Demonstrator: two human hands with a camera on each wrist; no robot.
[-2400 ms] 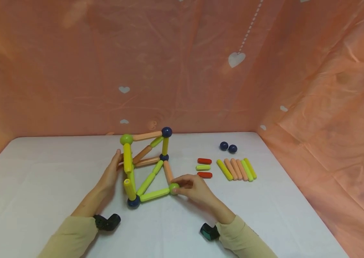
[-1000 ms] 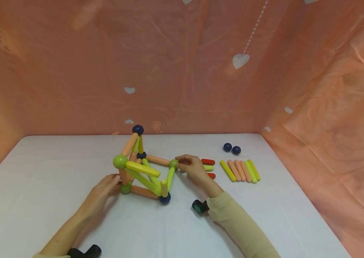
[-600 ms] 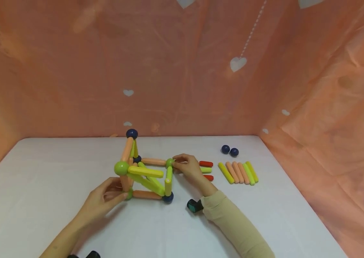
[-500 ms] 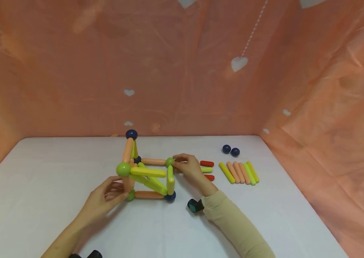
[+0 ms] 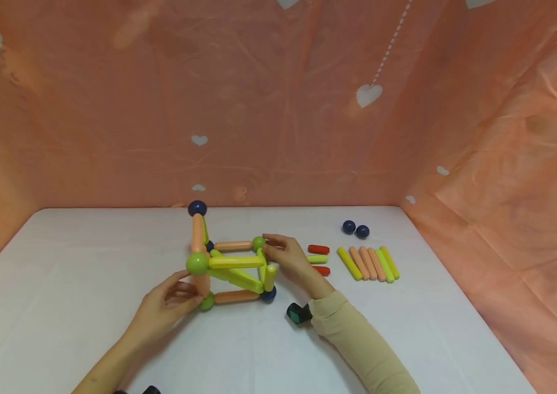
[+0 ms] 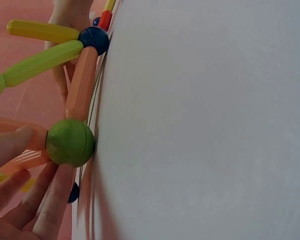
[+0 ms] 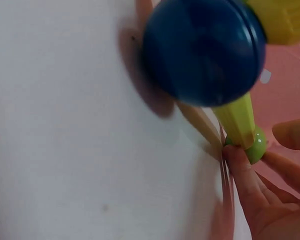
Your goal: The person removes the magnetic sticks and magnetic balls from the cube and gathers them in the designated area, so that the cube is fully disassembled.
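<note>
A: Where is the ball-and-rod frame (image 5: pixel 239 279)?
B: Left of centre on the white counter (image 5: pixel 61 306), between the two hands. Whether all its lower balls touch down, I can't tell.

A: And the left hand (image 5: pixel 157 307)?
B: At the near lower corner. Its grip pinches the frame there: a fingertip on the upright peach rod (image 5: pixel 201 283), another digit against the near green ball (image 5: pixel 207 302).

A: The right hand (image 5: pixel 292 260)?
B: Its grip pinches the far green ball (image 5: pixel 258 242) from the right side. A black wrist device (image 5: pixel 299 313) shows by the sleeve.

A: What stands up on the frame?
B: A navy ball (image 5: pixel 197 208) tops the back. Nearer, an upper green ball (image 5: pixel 197 263) carries a yellow rod (image 5: pixel 236 262) pointing right. A short yellow post (image 5: pixel 270 278) rises from the front navy ball (image 5: pixel 268 294).

A: Anything loose?
B: Two navy balls (image 5: pixel 349 226) side by side, a row of six rods (image 5: pixel 368 263) in yellow, peach and lime, and three short rods (image 5: pixel 319 249), two red with a lime one between, just beyond the right hand.
</note>
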